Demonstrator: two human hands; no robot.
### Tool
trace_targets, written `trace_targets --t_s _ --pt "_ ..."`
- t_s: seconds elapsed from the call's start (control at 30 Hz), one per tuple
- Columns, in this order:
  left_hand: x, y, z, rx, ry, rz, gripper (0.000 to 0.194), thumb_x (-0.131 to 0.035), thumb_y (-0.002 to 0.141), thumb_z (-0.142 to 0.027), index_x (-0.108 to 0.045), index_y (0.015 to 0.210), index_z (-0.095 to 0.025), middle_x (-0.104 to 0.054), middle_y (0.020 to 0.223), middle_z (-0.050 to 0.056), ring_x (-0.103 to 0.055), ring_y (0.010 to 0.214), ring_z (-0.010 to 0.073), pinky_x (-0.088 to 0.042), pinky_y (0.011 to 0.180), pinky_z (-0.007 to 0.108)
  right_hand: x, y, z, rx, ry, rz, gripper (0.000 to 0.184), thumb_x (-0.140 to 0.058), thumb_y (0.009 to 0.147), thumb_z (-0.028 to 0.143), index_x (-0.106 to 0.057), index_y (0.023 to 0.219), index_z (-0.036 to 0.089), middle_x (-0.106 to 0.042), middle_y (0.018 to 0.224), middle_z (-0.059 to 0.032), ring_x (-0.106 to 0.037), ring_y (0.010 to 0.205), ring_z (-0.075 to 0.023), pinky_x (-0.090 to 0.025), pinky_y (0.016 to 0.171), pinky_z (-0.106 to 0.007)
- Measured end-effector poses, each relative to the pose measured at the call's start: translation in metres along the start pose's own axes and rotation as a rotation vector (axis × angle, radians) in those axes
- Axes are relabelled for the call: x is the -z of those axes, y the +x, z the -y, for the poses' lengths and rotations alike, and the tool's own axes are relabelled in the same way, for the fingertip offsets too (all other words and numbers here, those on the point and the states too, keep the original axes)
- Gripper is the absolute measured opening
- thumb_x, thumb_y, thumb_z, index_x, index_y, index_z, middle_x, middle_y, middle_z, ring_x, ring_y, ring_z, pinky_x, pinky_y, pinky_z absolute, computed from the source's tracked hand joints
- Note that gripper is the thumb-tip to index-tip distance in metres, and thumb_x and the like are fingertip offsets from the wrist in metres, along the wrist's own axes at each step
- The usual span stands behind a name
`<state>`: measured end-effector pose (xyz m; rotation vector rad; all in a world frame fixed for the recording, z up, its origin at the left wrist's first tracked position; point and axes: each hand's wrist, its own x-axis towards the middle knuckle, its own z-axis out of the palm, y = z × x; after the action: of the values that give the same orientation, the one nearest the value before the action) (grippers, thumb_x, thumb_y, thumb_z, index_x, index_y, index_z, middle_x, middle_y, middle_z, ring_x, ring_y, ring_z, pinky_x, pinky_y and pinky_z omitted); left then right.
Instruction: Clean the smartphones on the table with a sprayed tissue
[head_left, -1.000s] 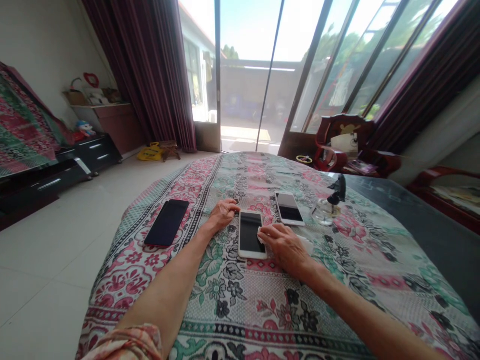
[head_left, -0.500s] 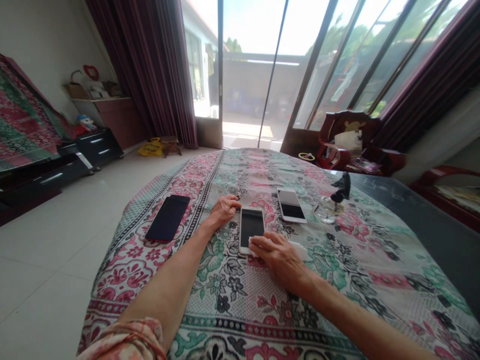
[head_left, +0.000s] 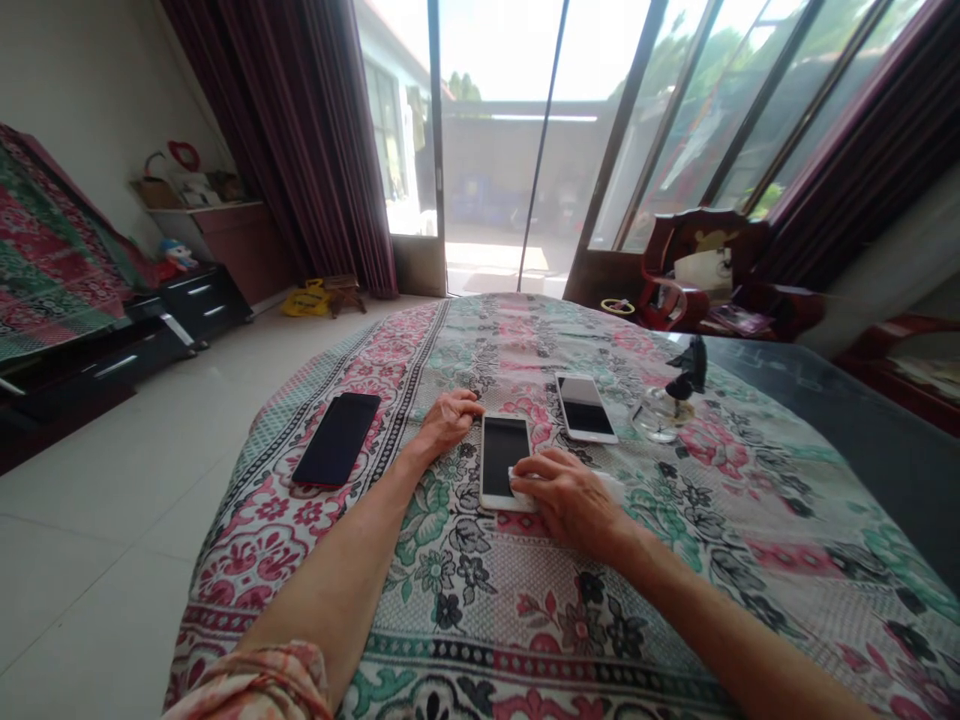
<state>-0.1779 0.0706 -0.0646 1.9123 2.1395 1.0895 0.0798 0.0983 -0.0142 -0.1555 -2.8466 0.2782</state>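
A white smartphone [head_left: 505, 450] with a dark screen lies face up on the patterned tablecloth. At its upper left corner, my left hand [head_left: 450, 418] is closed with bent fingers, the fingertips holding the phone's edge. My right hand [head_left: 570, 495] grips a folded white tissue [head_left: 611, 486] and presses it on the lower right of the screen. Part of the tissue is hidden under that hand. To the right lies a second white smartphone [head_left: 586, 408]. A black smartphone [head_left: 337, 440] rests left of my left forearm.
A clear bottle with a black spray head [head_left: 664, 412] stands at the right of the cloth-covered table [head_left: 525, 590]. Beyond the table are a carved wooden chair [head_left: 705, 270] and glass doors [head_left: 517, 190]. A low black cabinet [head_left: 202, 300] is at the left.
My right hand has slid the tissue a little up and to the right over the phone's screen. My left hand keeps its place at the phone's corner. The view has shifted slightly.
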Motion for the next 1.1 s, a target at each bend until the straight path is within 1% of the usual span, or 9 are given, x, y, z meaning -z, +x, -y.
trace_targets --t_s 0.17,0.3,0.4,0.53,0.67,0.77,0.87,1.0,1.1 --pt "0.0 0.0 0.0 -0.013 -0.005 -0.004 0.036 -0.048 0.073 -0.004 -0.076 0.088 -0.022 -0.068 0.106 0.002 -0.063 0.098 0.0157 -0.049 0.095 0.026 0.003 0.0 0.008 0.02 -0.02 0.029 0.027 -0.046 0.089 0.011 -0.066 0.102 0.023 -0.063 0.109 -0.0046 -0.05 0.094 -0.019 -0.044 0.086 -0.036" --pt "0.0 0.001 0.001 -0.008 0.017 -0.001 0.034 -0.049 0.074 -0.005 -0.076 0.087 -0.02 -0.068 0.107 0.003 -0.063 0.099 0.0172 -0.048 0.097 0.029 -0.003 0.008 0.024 0.055 -0.011 0.062 0.019 -0.05 0.092 0.018 -0.065 0.103 0.023 -0.063 0.111 -0.0036 -0.049 0.093 -0.0183 -0.042 0.086 -0.036" --pt "0.0 0.001 0.002 -0.006 0.017 0.0 0.033 -0.049 0.076 -0.006 -0.076 0.088 -0.02 -0.068 0.109 0.005 -0.062 0.1 0.0178 -0.047 0.098 0.031 -0.005 0.013 0.027 0.068 0.012 0.072 0.016 -0.053 0.091 0.022 -0.065 0.102 0.023 -0.063 0.111 -0.0027 -0.049 0.093 -0.0179 -0.042 0.085 -0.035" --pt "-0.002 0.0 0.004 -0.001 0.02 -0.004 0.033 -0.049 0.076 -0.007 -0.076 0.088 -0.021 -0.068 0.109 0.004 -0.062 0.101 0.0174 -0.047 0.098 0.031 0.002 0.01 0.015 0.063 0.056 0.078 0.021 -0.052 0.089 0.015 -0.068 0.098 0.025 -0.064 0.109 -0.0017 -0.051 0.092 -0.0159 -0.041 0.086 -0.033" --pt "-0.002 0.0 0.005 -0.003 0.019 0.01 0.033 -0.048 0.077 -0.008 -0.076 0.09 -0.021 -0.068 0.11 0.004 -0.062 0.102 0.0167 -0.047 0.098 0.03 0.015 0.003 -0.003 0.004 0.048 0.104 0.029 -0.048 0.085 0.006 -0.07 0.094 0.024 -0.064 0.106 -0.0026 -0.054 0.092 -0.0155 -0.043 0.082 -0.031" --pt "-0.001 0.0 0.004 0.003 0.017 0.017 0.033 -0.048 0.076 -0.007 -0.075 0.089 -0.02 -0.068 0.11 0.005 -0.062 0.102 0.0164 -0.047 0.098 0.029 0.02 -0.001 -0.007 -0.023 0.039 0.124 0.03 -0.048 0.083 0.005 -0.07 0.09 0.023 -0.065 0.104 -0.0033 -0.054 0.093 -0.0166 -0.044 0.082 -0.031" --pt "-0.001 0.001 0.004 0.002 0.005 0.012 0.033 -0.048 0.075 -0.005 -0.075 0.088 -0.02 -0.067 0.109 0.005 -0.062 0.101 0.016 -0.047 0.098 0.029 0.019 -0.001 0.004 -0.021 0.045 0.133 0.029 -0.047 0.082 0.005 -0.068 0.09 0.023 -0.064 0.106 -0.0031 -0.053 0.093 -0.0172 -0.044 0.084 -0.032" --pt "-0.001 0.001 0.003 -0.01 -0.002 0.009 0.033 -0.048 0.075 -0.004 -0.075 0.086 -0.02 -0.067 0.108 0.004 -0.063 0.1 0.0169 -0.049 0.097 0.031 0.012 0.003 0.026 0.017 0.076 0.111 0.026 -0.05 0.081 0.009 -0.065 0.098 0.022 -0.062 0.111 -0.0038 -0.051 0.096 -0.0184 -0.042 0.09 -0.036" --pt "-0.001 0.001 0.003 -0.014 0.002 0.0 0.033 -0.049 0.076 -0.005 -0.076 0.086 -0.021 -0.067 0.108 0.004 -0.063 0.1 0.0176 -0.049 0.096 0.031 0.011 0.005 0.026 0.029 0.083 0.103 0.023 -0.05 0.082 0.011 -0.066 0.095 0.021 -0.062 0.11 -0.0037 -0.052 0.096 -0.0187 -0.041 0.091 -0.037"
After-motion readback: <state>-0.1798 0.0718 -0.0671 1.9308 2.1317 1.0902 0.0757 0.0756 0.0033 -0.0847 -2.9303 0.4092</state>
